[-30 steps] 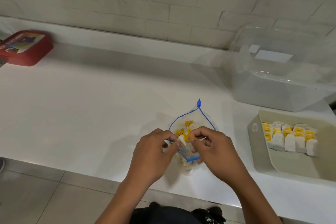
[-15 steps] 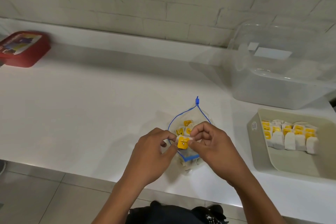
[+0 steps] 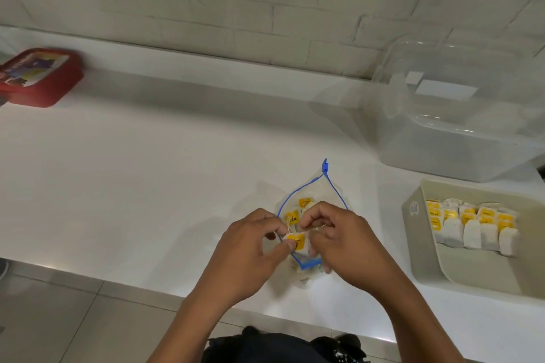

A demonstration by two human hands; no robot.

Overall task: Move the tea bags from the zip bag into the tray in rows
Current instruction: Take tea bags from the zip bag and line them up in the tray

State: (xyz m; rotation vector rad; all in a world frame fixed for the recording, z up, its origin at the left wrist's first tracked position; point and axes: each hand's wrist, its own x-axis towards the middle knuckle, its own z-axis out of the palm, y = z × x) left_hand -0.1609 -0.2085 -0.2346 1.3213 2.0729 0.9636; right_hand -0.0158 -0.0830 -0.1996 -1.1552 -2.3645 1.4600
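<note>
A tea bag (image 3: 296, 240) has been lifted clear of the zip bag (image 3: 312, 215) near the desk's front edge, now pinched by left hand (image 3: 250, 247) and right hand (image 3: 342, 242) fingers; tray (image 3: 424, 268) placement next.

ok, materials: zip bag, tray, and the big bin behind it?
Zip bag: thin clear plastic film, soft and crinkled; tea tags show through, blue zip track along the mouth.
Tray: looks like rigid moulded plastic, matte beige, rounded corners, opaque.
Bin: hard translucent plastic, glossy, with highlights; the wall shows through it.
</note>
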